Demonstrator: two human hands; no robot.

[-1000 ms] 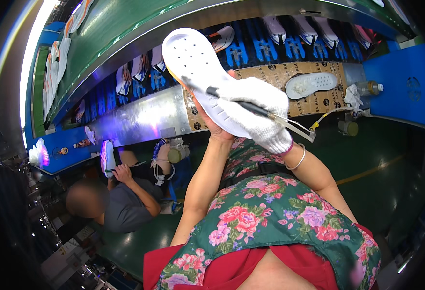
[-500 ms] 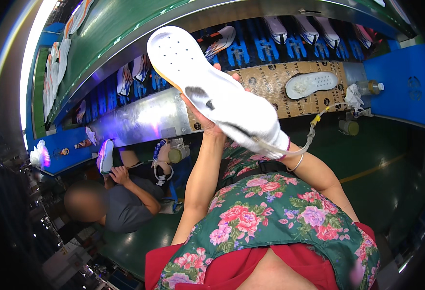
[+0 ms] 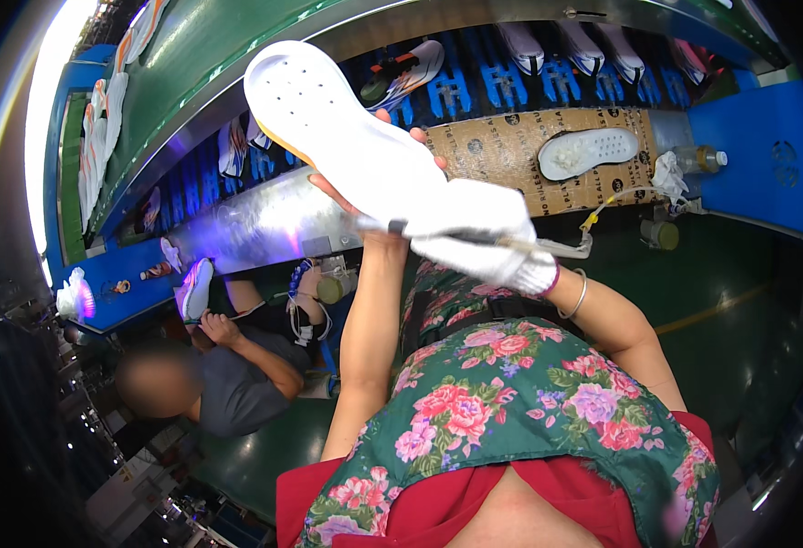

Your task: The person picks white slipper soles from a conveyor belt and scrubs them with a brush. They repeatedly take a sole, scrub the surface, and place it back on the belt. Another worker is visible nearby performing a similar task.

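A white shoe sole (image 3: 333, 119) with small holes at its far rounded end lies across my bare left hand (image 3: 339, 199). The fingers curl round the sole's far edge and the thumb rests along its near edge. My right hand (image 3: 486, 208), in a white knitted glove, is closed round a thin brush (image 3: 394, 227) with a dark, motion-blurred head. The brush head is at the sole's near edge, by my left wrist; whether it touches the sole I cannot tell. A clear tube (image 3: 561, 247) runs from the brush handle.
Another white sole (image 3: 589, 155) lies on brown cardboard (image 3: 488, 151) on the bench. Behind it, several shoes sit by blue holders (image 3: 447, 96). A clear bottle (image 3: 698, 161) stands at right. At left, a co-worker's hand (image 3: 219, 327) holds a shoe (image 3: 197, 288).
The sole and my left hand have shifted slightly left. The brush head has moved from the sole's middle to its near edge. My right hand has turned, and the tube hangs differently.
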